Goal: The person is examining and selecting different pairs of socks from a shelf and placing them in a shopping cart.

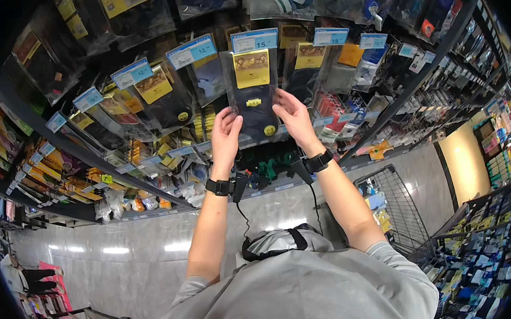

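A clear plastic package with a folded dark navy garment point(255, 113) and a yellow picture label hangs upright from the rack in front of me. My left hand point(226, 136) is at its lower left edge, fingers curled against the plastic. On the opposite edge, my right hand point(294, 118) grips the side, with its thumb towards the front. A blue and white price tag point(254, 40) sits just above the package. Similar yellow-labelled packages point(157, 98) hang on both sides of it. Each wrist wears a black strapped device point(220, 187).
Lower shelves hold smaller packaged goods point(339, 114), with green items point(268, 167) at the bottom. A wire shopping cart point(394, 208) stands on the grey floor point(130, 241) to my right. A person point(31, 279) is at the far left. Packed racks point(485, 255) line the right.
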A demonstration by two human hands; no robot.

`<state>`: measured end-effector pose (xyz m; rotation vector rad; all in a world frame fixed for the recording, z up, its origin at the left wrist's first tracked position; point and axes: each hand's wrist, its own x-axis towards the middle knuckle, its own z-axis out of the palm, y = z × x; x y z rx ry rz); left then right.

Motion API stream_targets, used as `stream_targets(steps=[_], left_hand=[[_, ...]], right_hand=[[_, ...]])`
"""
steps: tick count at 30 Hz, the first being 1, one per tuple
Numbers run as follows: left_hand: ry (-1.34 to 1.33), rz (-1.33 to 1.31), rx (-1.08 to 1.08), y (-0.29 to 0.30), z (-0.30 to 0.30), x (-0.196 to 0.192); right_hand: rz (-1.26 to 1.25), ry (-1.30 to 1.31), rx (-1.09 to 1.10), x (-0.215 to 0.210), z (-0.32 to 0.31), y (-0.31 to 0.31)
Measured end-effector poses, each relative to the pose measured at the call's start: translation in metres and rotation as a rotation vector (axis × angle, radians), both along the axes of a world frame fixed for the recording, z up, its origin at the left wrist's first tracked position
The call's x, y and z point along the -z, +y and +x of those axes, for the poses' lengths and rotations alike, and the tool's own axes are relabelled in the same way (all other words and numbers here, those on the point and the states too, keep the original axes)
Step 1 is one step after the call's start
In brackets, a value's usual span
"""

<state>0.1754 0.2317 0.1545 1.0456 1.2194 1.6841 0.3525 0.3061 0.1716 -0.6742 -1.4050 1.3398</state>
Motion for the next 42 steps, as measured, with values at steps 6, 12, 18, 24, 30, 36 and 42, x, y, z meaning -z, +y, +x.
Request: stream_targets(steps=[6, 12, 18, 24, 30, 36, 42], left_hand=[[0.295, 0.006, -0.157, -0.002, 0.005, 0.012], [0.155, -0.032, -0.011, -0.019, 0.04, 0.035], [0.225, 0.035, -0.027, 0.01, 0.039, 0.065], [0.236, 0.029, -0.099, 0.038, 0.057, 0.05], [0.239, -0.139, 0.162, 0.0, 0.165, 0.082], [0.364, -0.371, 0.748, -0.036, 0.328, 0.141], [0.562, -0.616, 1.113, -0.043, 0.469, 0.186]], right_hand=[[0.124, -0.159, 0.087, 0.005, 0.002, -0.01], [-0.055, -0.163, -0.042, 0.061, 0.032, -0.041], [-0.409, -0.196, -0.048, 0.127, 0.086, -0.101], [-0.504, -0.289, 0.155, 0.154, 0.175, -0.139], [-0.723, -0.165, 0.225, 0.174, 0.262, -0.163], [-0.794, 0.011, 0.27, 0.196, 0.363, -0.181], [-0.937, 0.366, 0.526, 0.259, 0.495, -0.215]])
